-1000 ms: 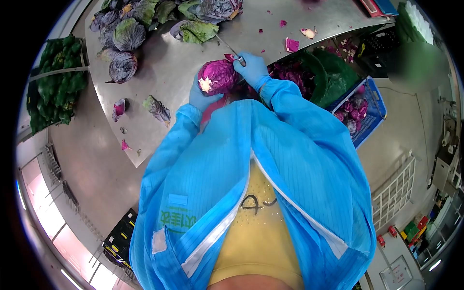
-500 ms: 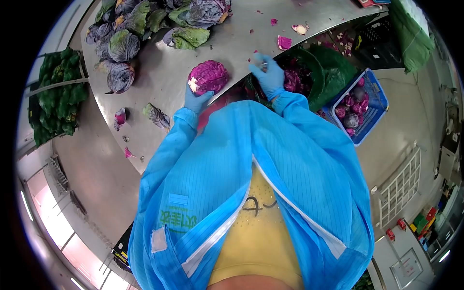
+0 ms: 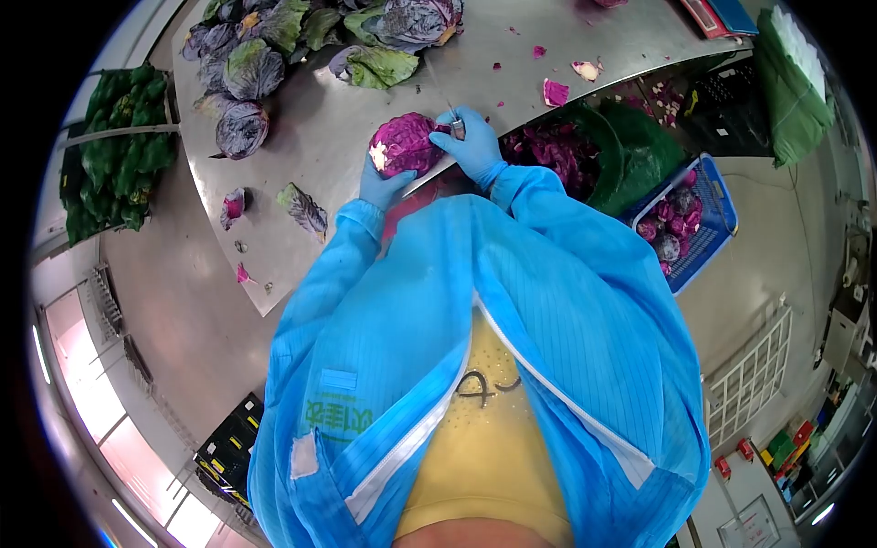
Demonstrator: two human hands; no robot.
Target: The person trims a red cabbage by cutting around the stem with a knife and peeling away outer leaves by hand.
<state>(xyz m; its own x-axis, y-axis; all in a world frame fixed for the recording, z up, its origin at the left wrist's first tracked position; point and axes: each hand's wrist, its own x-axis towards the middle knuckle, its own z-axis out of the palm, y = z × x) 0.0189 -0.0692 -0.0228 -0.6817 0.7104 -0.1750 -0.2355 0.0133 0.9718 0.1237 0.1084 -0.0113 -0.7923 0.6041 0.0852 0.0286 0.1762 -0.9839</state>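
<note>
A purple cabbage (image 3: 405, 143) with a pale cut stem end rests in my left hand (image 3: 384, 186), near the edge of the metal table (image 3: 338, 137). My blue-gloved right hand (image 3: 475, 144) is closed round the handle of a knife (image 3: 456, 124), its thin blade pointing up and away over the table. The fingers of that hand touch the cabbage's right side. Below the table edge, right of my right hand, purple leaves (image 3: 557, 157) lie in a green bag (image 3: 635, 155).
Untrimmed cabbages (image 3: 254, 68) are heaped at the table's far left. Loose leaf pieces (image 3: 303, 210) lie scattered on the table. A blue crate (image 3: 708, 224) with purple cabbages stands at the right. Green net sacks (image 3: 119, 146) are at the left.
My right hand with the knife moved away from the cabbage over the leaf bag, then came back against its right side. My left hand has kept hold of the cabbage.
</note>
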